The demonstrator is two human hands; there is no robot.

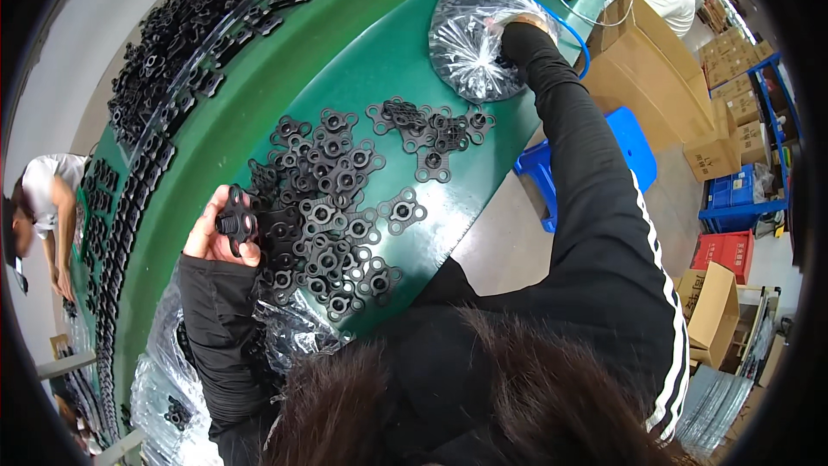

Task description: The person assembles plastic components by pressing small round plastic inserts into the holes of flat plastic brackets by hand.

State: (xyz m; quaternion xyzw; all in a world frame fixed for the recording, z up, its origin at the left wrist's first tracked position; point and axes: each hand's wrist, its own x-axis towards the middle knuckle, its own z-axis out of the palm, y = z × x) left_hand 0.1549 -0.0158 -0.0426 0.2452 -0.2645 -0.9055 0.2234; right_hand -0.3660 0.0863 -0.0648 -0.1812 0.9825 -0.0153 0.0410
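Observation:
My left hand (207, 231) is closed around a black three-lobed plastic part (237, 221), held just left of a loose heap of similar parts. That heap of black three-lobed parts (332, 177), each with a round hub, is spread over the green table (392, 69). A smaller cluster of parts (434, 131) lies to its right, some bearing dark ridged pieces. At the far side stands a clear plastic bag (474, 39) with dark contents. My right hand (524, 21) reaches into the bag's mouth, and its fingers are hidden by the plastic and sleeve.
A curved green conveyor (259, 69) carries rows of black parts along the left, beside a large black pile (168, 56). Clear plastic bags (164, 380) lie near my left forearm. A blue stool (634, 151) and cardboard box (647, 69) stand right. Other people work far left and far right.

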